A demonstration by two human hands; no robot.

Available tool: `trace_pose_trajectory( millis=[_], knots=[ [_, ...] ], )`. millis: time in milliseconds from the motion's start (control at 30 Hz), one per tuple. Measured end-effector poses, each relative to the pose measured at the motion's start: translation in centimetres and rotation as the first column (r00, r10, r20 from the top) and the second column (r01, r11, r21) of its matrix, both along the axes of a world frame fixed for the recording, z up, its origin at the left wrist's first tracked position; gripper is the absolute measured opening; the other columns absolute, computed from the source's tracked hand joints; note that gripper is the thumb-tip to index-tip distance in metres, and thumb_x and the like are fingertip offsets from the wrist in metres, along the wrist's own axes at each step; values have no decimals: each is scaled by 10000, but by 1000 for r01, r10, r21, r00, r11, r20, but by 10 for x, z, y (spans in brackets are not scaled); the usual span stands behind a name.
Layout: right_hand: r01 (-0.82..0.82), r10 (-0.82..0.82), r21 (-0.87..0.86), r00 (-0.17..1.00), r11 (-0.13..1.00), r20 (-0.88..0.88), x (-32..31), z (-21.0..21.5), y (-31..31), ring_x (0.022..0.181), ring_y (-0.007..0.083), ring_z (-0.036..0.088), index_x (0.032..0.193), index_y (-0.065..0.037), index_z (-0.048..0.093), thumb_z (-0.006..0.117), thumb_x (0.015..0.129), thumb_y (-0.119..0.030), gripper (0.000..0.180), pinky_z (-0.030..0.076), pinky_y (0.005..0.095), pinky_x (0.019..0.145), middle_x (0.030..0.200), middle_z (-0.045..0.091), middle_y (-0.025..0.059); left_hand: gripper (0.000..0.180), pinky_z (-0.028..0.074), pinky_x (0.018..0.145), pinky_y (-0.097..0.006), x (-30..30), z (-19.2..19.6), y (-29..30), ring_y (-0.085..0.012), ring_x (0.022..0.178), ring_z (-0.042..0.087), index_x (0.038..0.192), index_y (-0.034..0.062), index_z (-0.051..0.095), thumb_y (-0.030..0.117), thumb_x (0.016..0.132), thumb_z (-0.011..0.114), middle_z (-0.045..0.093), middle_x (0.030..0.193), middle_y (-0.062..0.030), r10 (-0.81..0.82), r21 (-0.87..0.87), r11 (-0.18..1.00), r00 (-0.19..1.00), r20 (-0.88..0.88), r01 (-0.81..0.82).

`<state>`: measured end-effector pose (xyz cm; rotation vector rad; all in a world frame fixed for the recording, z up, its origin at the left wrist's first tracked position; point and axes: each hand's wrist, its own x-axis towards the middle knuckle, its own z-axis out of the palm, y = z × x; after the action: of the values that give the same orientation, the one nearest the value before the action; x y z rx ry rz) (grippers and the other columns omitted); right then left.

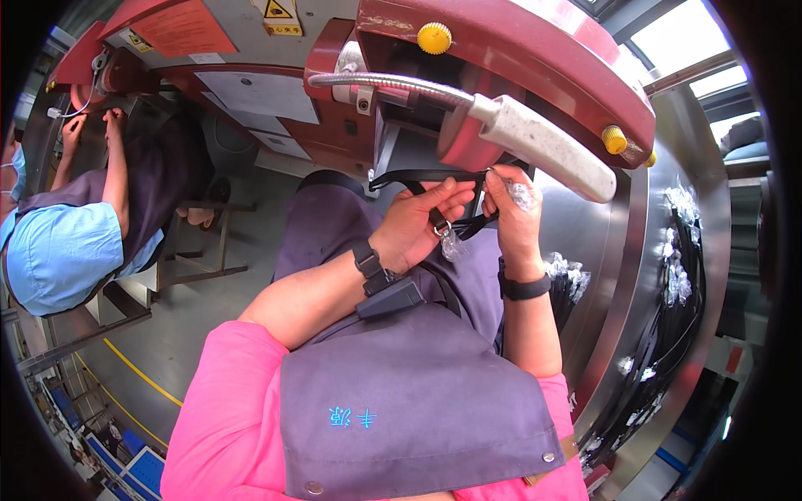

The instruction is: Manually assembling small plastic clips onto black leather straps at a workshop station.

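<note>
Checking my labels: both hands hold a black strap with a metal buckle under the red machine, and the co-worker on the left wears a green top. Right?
One error: the co-worker's top is light blue, not green, as the head view shows. The rest stands: left hand and right hand hold the black strap with a metal buckle under the red machine.

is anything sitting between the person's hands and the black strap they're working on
Nothing visible does. The left hand and the right hand both already grip the black strap directly, just below the red machine. Only the clear plastic wrap bunched in the right hand lies against it.
</note>
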<state>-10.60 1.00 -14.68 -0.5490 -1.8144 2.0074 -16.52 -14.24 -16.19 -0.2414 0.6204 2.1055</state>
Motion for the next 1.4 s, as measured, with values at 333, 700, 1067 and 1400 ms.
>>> trace_pose_trajectory(
  millis=[333,700,1067,1400],
  knots=[
    [40,-40,2,998,999,-40,1,-2,1,548,92,468,971,-2,614,623,898,-74,103,395,243,517,691,547,27,156,519,702,-224,1,8,5,-152,922,641,1012,16,634,137,915,611,662,1063,-119,12,4,1000,1000,18,-12],
    [-168,261,722,965,672,-17,19,34,-5,688,182,593,914,-20,689,732,735,18,188,478,290,622,730,603,64,266,240,411,-180,-2,-3,-5,-36,491,285,1058,43,597,286,963,543,390,655,44,-266,49,964,961,75,263],
    [-74,24,794,997,603,75,25,33,-7,731,271,637,905,6,626,714,747,1,181,485,323,661,798,619,131,203,249,420,-186,-2,-10,-7,-35,495,303,1019,27,624,210,944,579,405,609,35,-146,-65,988,980,-132,139],
    [71,-77,437,997,896,-4,14,13,-11,555,46,464,939,-20,625,634,878,-40,65,360,203,499,717,583,-4,255,257,423,-188,-2,-1,-6,-30,520,340,1025,-28,649,201,915,623,399,610,43,-104,-65,993,988,-115,97]
  ],
)
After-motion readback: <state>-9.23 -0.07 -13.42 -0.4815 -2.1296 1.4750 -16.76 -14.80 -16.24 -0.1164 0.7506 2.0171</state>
